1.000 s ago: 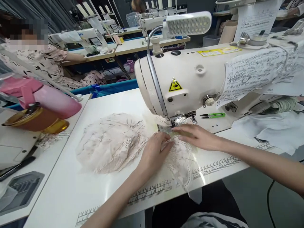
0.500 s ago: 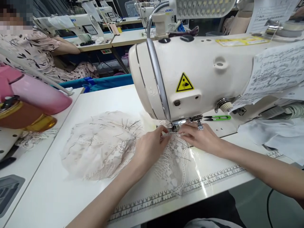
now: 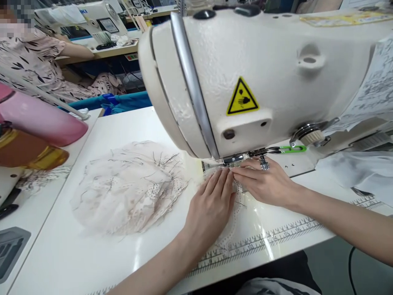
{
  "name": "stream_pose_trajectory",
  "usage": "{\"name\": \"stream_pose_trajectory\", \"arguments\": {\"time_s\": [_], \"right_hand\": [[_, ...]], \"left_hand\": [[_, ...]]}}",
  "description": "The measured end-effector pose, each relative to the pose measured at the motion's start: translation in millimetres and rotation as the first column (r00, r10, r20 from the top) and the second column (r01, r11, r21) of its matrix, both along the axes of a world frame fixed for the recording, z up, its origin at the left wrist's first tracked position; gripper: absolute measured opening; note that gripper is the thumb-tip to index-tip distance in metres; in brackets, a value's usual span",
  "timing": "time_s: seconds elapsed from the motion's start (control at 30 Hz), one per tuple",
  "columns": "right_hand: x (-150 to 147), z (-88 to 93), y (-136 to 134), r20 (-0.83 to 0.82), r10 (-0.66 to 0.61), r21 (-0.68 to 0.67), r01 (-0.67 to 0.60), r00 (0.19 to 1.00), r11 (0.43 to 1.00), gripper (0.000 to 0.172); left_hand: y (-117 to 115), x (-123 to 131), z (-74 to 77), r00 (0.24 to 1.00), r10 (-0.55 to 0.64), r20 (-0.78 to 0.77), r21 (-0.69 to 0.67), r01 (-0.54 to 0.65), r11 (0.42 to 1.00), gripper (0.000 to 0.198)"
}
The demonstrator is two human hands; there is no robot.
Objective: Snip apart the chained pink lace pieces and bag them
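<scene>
My left hand point(image 3: 211, 205) lies flat on a strip of pale lace fabric point(image 3: 229, 237), its fingers stretched out and their tips just in front of the presser foot. To its right, my right hand point(image 3: 270, 182) reaches in under the head of a white sewing machine point(image 3: 258, 69). Its fingers are extended and rest by the lace at the presser foot; the thumb is hidden. The needle area is largely covered by the fingers. Left of my hands, a loose heap of sheer lace fabric point(image 3: 123, 188) with dark thread ends lies on the table.
Green-handled thread snips point(image 3: 293, 149) lie behind my right hand. Printed ruler marks point(image 3: 276, 237) run along the front edge of the table. A pink bottle point(image 3: 46, 116) and an amber container point(image 3: 33, 151) stand left. White cloth point(image 3: 359, 172) lies right. Another person point(image 3: 37, 61) sits beyond.
My left hand has let go of its pinch on the lace and flattened over it. My right hand stays by the presser foot. The view has moved closer to the machine.
</scene>
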State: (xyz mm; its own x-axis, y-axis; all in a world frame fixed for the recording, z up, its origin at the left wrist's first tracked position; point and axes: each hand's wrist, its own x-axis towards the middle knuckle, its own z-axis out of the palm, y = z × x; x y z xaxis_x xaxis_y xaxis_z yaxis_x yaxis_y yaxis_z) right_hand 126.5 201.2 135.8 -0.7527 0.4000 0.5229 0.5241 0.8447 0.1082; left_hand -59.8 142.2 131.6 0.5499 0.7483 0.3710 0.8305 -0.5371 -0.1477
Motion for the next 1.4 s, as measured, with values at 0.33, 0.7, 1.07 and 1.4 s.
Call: {"name": "stream_pose_trajectory", "arguments": {"time_s": [0.33, 0.7, 1.07, 1.4], "right_hand": [[-3, -0.7, -2, 0.071, -0.052, -0.014, 0.053, 0.996, 0.998, 0.036], [-6, -2.4, -2, 0.111, -0.098, 0.009, 0.098, 0.989, 0.995, 0.037], [-6, -4.2, 0, 0.096, -0.082, -0.028, 0.085, 0.992, 0.996, 0.037], [-8, -5.9, -1, 0.036, -0.054, -0.112, 0.058, 0.998, 0.992, 0.036]], "left_hand": [[18, -12, -3.5, 0.992, 0.004, 0.123, -0.106, 0.009, 0.994, 0.038], [25, -14, -2.0, 0.979, 0.038, 0.198, -0.184, -0.001, 0.983, 0.037], [25, -14, -6.5, 0.988, 0.037, 0.152, -0.129, -0.017, 0.991, 0.037], [24, -14, -4.3, 0.987, 0.051, 0.152, -0.134, -0.031, 0.991, 0.035]]}}
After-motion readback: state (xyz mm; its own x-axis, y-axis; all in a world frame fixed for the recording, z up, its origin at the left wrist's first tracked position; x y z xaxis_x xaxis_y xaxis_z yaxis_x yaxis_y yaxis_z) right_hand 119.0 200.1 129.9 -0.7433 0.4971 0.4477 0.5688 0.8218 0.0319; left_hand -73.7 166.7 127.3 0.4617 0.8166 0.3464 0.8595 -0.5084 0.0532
